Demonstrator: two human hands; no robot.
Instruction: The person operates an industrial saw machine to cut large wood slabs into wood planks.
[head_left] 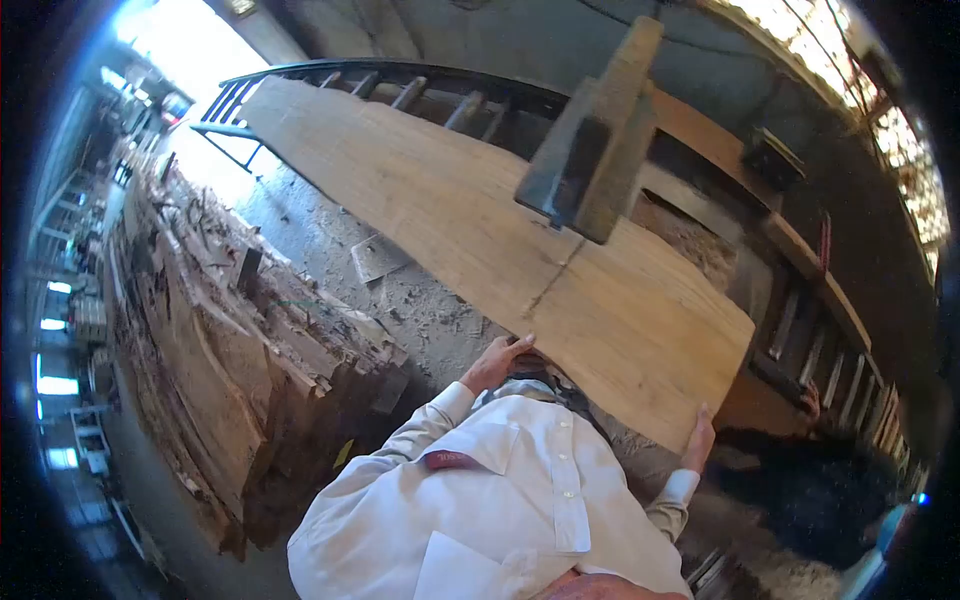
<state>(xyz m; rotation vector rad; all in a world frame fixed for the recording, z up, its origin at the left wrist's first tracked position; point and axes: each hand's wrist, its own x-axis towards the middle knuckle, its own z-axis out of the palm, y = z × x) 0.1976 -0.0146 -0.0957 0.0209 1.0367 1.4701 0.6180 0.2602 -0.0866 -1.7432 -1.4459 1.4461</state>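
Observation:
A long, wide wooden board (430, 190) lies across a roller frame, running from the far upper left to just in front of my body. My left hand (497, 364) grips the board's near edge, thumb on top and fingers curled underneath. At the board's right end, my right hand (700, 438) holds the edge, its fingers against the side and partly hidden. Over the middle of the board stands a machine guard (590, 150), with a dark line on the wood running from it toward my left hand.
Stacked rough planks (230, 370) stand at the left. Rollers (465, 110) run along the board's far side, with more rollers (835, 370) at the right. Sawdust and a small offcut (378, 258) lie on the floor. Another person's hand (811, 400) shows at the right.

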